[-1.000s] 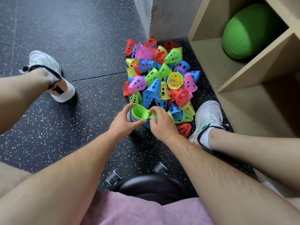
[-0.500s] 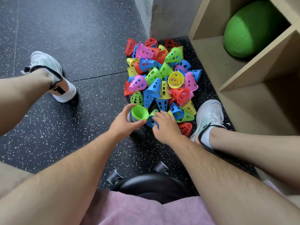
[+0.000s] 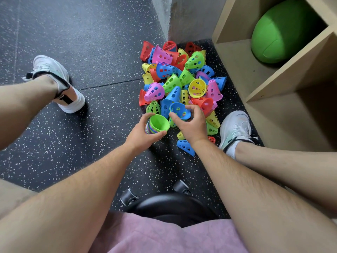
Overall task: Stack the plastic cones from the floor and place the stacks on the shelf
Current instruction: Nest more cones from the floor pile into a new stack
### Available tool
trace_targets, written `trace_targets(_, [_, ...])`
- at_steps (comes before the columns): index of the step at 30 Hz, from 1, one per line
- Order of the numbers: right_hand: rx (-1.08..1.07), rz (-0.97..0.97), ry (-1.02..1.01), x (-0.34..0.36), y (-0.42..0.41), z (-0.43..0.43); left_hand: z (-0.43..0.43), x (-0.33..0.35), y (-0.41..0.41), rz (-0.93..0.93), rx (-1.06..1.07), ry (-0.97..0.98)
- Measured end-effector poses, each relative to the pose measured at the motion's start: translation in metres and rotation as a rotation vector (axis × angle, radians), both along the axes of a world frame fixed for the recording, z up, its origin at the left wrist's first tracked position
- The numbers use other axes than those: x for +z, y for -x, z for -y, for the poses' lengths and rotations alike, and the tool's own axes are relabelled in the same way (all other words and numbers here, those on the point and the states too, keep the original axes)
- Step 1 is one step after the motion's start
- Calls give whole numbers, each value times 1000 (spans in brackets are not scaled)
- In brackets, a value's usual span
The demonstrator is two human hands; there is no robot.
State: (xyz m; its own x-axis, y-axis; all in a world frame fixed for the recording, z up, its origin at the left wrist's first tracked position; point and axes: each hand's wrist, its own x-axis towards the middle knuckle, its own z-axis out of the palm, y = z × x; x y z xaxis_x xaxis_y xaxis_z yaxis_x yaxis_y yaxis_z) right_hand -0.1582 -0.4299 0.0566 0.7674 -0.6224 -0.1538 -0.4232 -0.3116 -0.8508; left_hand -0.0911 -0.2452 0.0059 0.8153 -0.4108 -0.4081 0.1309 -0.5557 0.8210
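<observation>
A heap of perforated plastic cones [image 3: 182,81] in red, pink, blue, green and yellow lies on the dark speckled floor beside the wooden shelf [image 3: 240,70]. My left hand [image 3: 140,133] grips a stack of nested cones [image 3: 157,124] with a green one on top, its open mouth facing up. My right hand [image 3: 191,123] holds a single blue cone [image 3: 179,111] by its wide rim, just right of and slightly above the stack. A loose blue cone [image 3: 186,147] lies near my right wrist.
A green ball [image 3: 280,31] fills the shelf's upper compartment; the compartment below it is in shadow. My feet in white shoes stand at the left [image 3: 56,83] and right [image 3: 235,130] of the heap. A black wheeled stool [image 3: 169,203] is under me.
My right hand has lifted a blue cone out of the heap and turned it mouth up next to the stack. The left hand has kept the stack still.
</observation>
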Motion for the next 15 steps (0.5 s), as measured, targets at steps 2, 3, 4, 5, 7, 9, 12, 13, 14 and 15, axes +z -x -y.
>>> trace_targets(2, [-11, 32, -22, 3, -1, -1, 2, 1, 1, 2, -5, -7])
trace_targets(3, [-18, 48, -26, 3, -1, -1, 3, 2, 1, 4, -9, -15])
trace_targets(4, [-25, 60, -26, 2, 0, -1, 3, 2, 1, 4, -15, -20])
trace_targets(5, [-32, 67, -24, 1, 0, 0, 3, 2, 2, 1, -22, -21])
trace_targets(7, [-39, 65, -26, 1, 0, 0, 4, 4, 3, -7, -29, -12])
trace_targets(9, [-5, 43, -37, 1, -1, 0, 6, 5, 4, -11, -35, -4])
trace_targets(12, [163, -68, -70, -2, 0, -2, 11, 6, 6, -32, -33, 23])
trace_targets(13, [216, -107, -78, -5, 2, -4, 14, 6, 6, -37, -34, 39])
trace_targets(14, [252, -132, -81, -9, 5, -6, 16, 7, 7, -34, -42, 58])
trace_targets(15, [275, -141, -77, -13, 7, -7, 18, 8, 8, -24, -54, 66])
